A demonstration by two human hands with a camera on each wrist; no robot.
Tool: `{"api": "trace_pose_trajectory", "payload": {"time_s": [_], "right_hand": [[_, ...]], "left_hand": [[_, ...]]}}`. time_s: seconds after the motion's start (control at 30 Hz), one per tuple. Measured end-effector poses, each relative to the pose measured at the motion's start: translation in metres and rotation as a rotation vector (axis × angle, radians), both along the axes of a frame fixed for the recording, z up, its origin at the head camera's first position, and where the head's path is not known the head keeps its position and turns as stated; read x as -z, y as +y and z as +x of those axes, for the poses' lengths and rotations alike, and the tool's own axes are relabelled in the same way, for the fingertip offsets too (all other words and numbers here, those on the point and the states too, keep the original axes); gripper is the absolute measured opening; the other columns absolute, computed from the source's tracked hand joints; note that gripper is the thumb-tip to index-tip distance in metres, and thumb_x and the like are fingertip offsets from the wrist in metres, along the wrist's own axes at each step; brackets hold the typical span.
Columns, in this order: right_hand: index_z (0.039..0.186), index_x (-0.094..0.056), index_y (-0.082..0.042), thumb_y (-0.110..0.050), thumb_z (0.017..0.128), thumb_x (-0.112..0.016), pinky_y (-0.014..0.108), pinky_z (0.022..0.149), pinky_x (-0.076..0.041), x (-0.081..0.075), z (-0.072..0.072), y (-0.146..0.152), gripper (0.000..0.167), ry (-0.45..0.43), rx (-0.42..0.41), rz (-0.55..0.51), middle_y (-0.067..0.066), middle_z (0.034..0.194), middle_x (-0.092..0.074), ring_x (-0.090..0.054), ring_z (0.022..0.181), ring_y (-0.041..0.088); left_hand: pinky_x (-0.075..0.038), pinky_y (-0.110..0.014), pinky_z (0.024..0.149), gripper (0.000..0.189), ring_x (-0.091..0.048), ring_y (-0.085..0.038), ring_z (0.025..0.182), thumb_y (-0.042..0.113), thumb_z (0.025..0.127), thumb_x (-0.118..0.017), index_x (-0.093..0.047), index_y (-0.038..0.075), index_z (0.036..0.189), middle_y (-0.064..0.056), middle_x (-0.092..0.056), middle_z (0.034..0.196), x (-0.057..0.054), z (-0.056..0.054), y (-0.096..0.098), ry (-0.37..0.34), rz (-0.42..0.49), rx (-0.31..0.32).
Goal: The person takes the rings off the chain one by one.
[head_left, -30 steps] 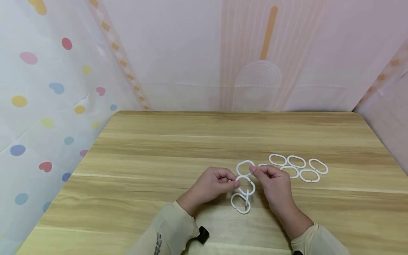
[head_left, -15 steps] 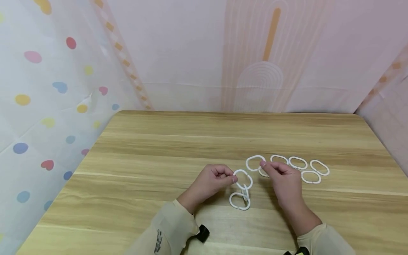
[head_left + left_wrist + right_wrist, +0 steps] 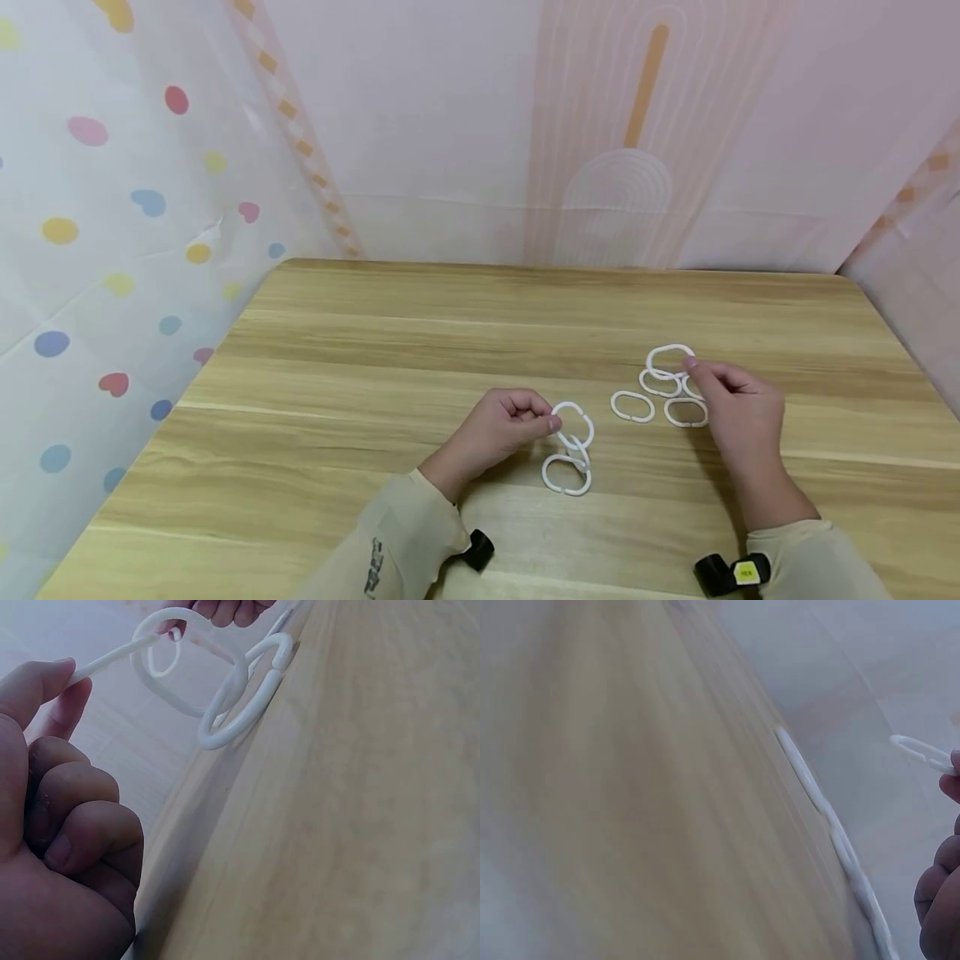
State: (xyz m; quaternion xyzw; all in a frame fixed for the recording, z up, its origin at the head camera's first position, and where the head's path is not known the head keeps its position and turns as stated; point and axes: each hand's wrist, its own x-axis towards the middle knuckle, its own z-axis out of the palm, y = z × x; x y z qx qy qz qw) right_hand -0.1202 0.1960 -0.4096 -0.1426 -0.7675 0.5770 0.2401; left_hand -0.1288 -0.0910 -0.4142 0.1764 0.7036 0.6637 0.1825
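My left hand (image 3: pixel 491 429) pinches the top link of a short chain of white plastic links between thumb and forefinger. In the left wrist view that link runs from the fingertips through a middle link (image 3: pixel 169 694), which loops into a lower link (image 3: pixel 244 720) at the table surface. Further right, my right hand (image 3: pixel 742 412) pinches a single white oval link (image 3: pixel 656 358) by its right end. In the right wrist view this link (image 3: pixel 911 750) is raised above the table, a small gap showing in its side.
Several loose white links lie on the wooden table (image 3: pixel 375 333) under and beside the right hand, among them a nearer link (image 3: pixel 632 418) at the left. A patterned cloth backdrop (image 3: pixel 435 125) rises behind the table. Black wrist straps sit at both cuffs.
My right hand has moved right and away from the left hand, carrying its link over the loose ones. The left hand stays nearly in place, still pinching the chain.
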Motion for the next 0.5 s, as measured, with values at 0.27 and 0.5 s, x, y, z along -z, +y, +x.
{"api": "trace_pose_trajectory", "payload": {"time_s": [0.27, 0.5], "right_hand": [[0.079, -0.081, -0.010, -0.026, 0.087, -0.080, 0.015, 0.057, -0.040, 0.004, 0.000, 0.021, 0.018, -0.067, 0.089, 0.009, -0.019, 0.064, -0.066, -0.054, 0.065, 0.001], [0.078, -0.082, -0.015, -0.033, 0.087, -0.078, 0.014, 0.058, -0.039, 0.002, -0.006, 0.030, 0.021, -0.099, 0.139, 0.077, -0.025, 0.061, -0.062, -0.054, 0.064, -0.002]], "left_hand": [[-0.031, -0.020, 0.053, 0.018, -0.034, -0.006, 0.056, 0.008, 0.090, -0.073, -0.068, -0.009, 0.090, 0.008, -0.039, 0.056, 0.006, 0.000, 0.001, -0.004, -0.030, 0.012], [-0.029, -0.020, 0.051, 0.018, -0.034, -0.005, 0.055, 0.008, 0.090, -0.072, -0.067, -0.009, 0.091, 0.008, -0.039, 0.057, 0.003, -0.003, 0.001, 0.009, -0.025, 0.000]]}}
